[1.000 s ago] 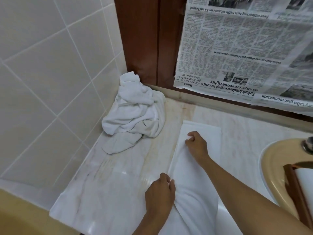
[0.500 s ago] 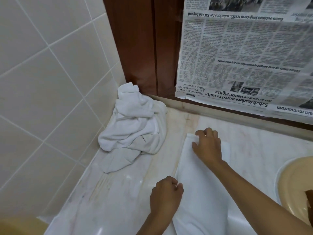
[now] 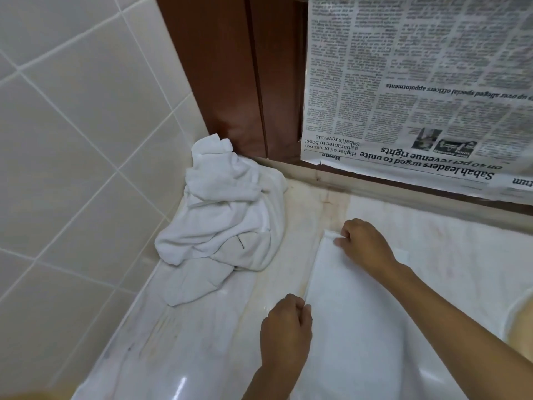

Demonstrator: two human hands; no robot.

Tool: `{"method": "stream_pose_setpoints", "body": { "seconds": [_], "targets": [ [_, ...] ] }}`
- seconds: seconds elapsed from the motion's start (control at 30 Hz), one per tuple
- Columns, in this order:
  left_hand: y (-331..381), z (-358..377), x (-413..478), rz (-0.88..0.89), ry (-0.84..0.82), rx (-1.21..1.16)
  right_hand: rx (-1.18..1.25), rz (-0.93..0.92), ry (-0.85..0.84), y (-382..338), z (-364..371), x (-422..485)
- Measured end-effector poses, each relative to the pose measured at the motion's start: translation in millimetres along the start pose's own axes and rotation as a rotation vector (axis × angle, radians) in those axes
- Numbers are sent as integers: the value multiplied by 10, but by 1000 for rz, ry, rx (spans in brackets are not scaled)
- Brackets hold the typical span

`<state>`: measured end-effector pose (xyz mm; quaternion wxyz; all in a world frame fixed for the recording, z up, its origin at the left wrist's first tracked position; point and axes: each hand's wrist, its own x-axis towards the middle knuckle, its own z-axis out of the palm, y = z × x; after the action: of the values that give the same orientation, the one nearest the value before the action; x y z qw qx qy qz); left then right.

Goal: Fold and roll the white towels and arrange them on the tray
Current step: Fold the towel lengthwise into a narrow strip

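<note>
Towel folding fills the lower right of the frame. A long flat white cloth towel [image 3: 354,313], folded into a narrow strip, lies on the pale glossy marble counter [image 3: 178,356] and runs from the bottom edge up toward the centre.

The left hand [image 3: 285,327] sits at the strip's left edge, low in the frame. Its fingers are curled in and pinch the fold of the cloth there. The right hand [image 3: 366,243] reaches in from the lower right on a bare forearm that crosses over the towel. It rests on the far end of the strip with knuckles up and fingers bent, and appears to grip the upper left corner, though the fingertips are hidden under the hand.

A crumpled heap of white towels [image 3: 227,223] lies at centre left, well apart from both hands. It is pushed into the corner where the off-white tiled wall [image 3: 72,140] meets the dark brown wooden frame [image 3: 230,67]. A sheet of printed newspaper [image 3: 418,82] hangs upside down across the upper right, and its lower edge ends just above the back of the counter.
</note>
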<state>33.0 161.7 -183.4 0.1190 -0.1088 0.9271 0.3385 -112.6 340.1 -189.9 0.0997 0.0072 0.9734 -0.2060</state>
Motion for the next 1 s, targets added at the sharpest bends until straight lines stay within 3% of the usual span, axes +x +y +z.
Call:
{"method": "stream_pose_setpoints", "body": {
  "seconds": [0.2,0.6,0.8,1.0],
  "targets": [
    [48,10,62,-63,-20,3,78,81,36,-2,49,78],
    [75,30,106,-101,-26,58,-180,36,96,-74,167,18],
    [70,35,86,-111,25,30,-97,83,148,-63,228,-28],
    [117,-35,119,-228,44,-32,-132,101,173,-108,261,-59]
  ]
}}
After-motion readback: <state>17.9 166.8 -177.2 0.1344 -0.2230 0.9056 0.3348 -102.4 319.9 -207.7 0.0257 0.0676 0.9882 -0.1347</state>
